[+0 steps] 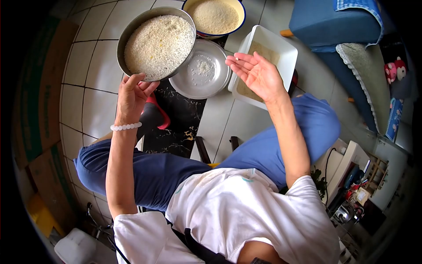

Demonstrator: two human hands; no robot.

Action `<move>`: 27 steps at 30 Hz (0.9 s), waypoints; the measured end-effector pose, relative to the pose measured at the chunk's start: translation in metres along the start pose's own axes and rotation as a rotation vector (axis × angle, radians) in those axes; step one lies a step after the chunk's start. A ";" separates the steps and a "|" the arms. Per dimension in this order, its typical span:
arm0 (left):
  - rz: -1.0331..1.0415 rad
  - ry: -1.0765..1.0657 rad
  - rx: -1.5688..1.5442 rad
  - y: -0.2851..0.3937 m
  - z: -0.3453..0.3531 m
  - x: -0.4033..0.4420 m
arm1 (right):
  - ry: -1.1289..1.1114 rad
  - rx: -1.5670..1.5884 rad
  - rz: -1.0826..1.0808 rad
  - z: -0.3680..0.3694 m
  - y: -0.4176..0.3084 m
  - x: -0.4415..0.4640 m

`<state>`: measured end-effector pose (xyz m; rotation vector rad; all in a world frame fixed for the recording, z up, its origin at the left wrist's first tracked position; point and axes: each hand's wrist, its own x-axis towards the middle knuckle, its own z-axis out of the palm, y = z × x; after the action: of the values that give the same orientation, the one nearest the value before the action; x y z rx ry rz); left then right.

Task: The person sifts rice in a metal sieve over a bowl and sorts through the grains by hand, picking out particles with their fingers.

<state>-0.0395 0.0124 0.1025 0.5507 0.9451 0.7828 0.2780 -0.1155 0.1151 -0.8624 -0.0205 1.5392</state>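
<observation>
My left hand (134, 92), below a beaded bracelet, grips the near rim of a round metal pan (121, 52) full of white grains (160, 44). The pan is raised and partly overlaps a shallow metal basin (198, 90) with a small heap of grains (203, 66) in it. My right hand (257, 77) is palm up with its fingers stretched out, above a white rectangular tub (288, 61). One small white bit (237, 58) lies on its fingertips. Pale brownish contents (263, 52) show inside the tub.
An enamel bowl (242, 18) of finer beige grains (213, 15) is at the top. A blue padded seat (336, 26) stands at the upper right, cardboard boxes (48, 97) at the left. Light tiles (103, 61) and a black patterned strip (171, 110) cover the floor.
</observation>
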 end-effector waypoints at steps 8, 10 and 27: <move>0.010 -0.030 -0.090 0.004 -0.018 0.011 | 0.149 -0.136 -0.013 -0.014 0.013 0.017; 0.011 -0.054 -0.112 0.006 -0.023 0.014 | 0.167 -0.175 -0.017 -0.015 0.018 0.019; 0.021 -0.028 -0.069 0.005 -0.008 0.008 | 0.114 -0.584 -0.256 0.016 0.010 -0.001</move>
<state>-0.0455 0.0226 0.0982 0.5111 0.8843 0.8221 0.2606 -0.1104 0.1219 -1.3486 -0.4993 1.2511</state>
